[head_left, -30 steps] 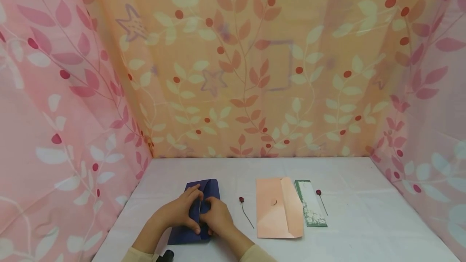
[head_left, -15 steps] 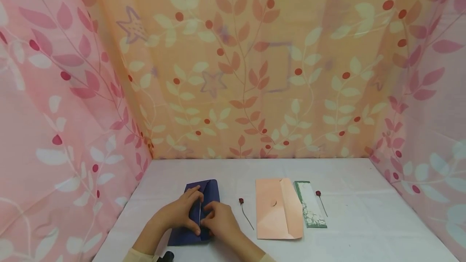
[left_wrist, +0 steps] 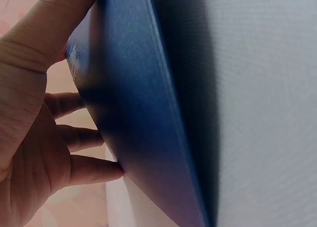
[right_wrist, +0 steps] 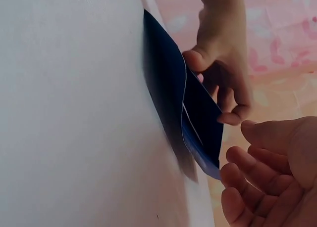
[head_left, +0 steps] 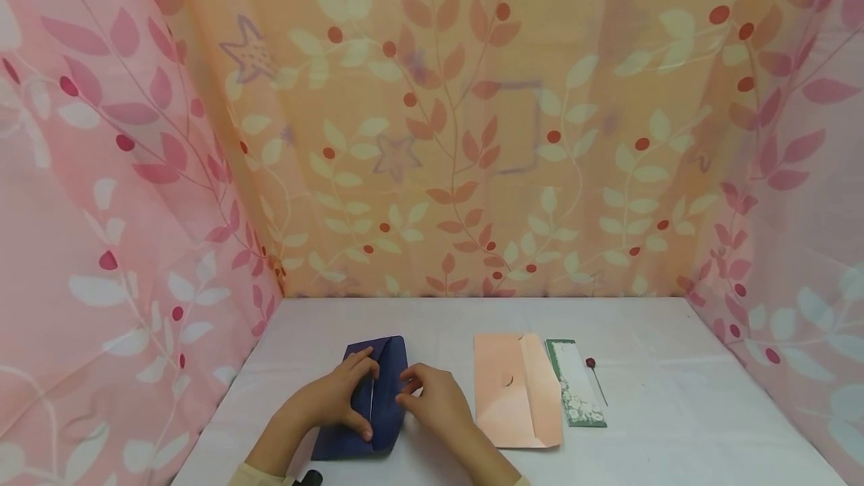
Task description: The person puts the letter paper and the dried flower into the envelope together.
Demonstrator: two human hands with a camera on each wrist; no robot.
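A dark blue envelope (head_left: 388,411) lies tilted at the left of the table, its flap side toward the right. My left hand (head_left: 337,396) rests on it with thumb and fingers spread; in the left wrist view the fingertips touch the blue paper (left_wrist: 133,88). A thin white edge (right_wrist: 190,120) shows inside the gaping pocket in the right wrist view. My right hand (head_left: 439,403) is just right of the envelope, its fingers loosely bent and nothing seen between them. The nearer dried rose cannot be seen now, where the right hand is.
A peach envelope (head_left: 499,411) lies right of my right hand with its flap opened out. Beside it are a green-bordered floral card (head_left: 574,377) and a dried red rose (head_left: 592,364) on a thin stem. A black object (head_left: 310,478) shows at the left wrist.
My right hand has moved right, off the envelope's middle to beyond its right edge, covering where a rose lay. The blue flap now shows more fully. My left hand has stayed put.
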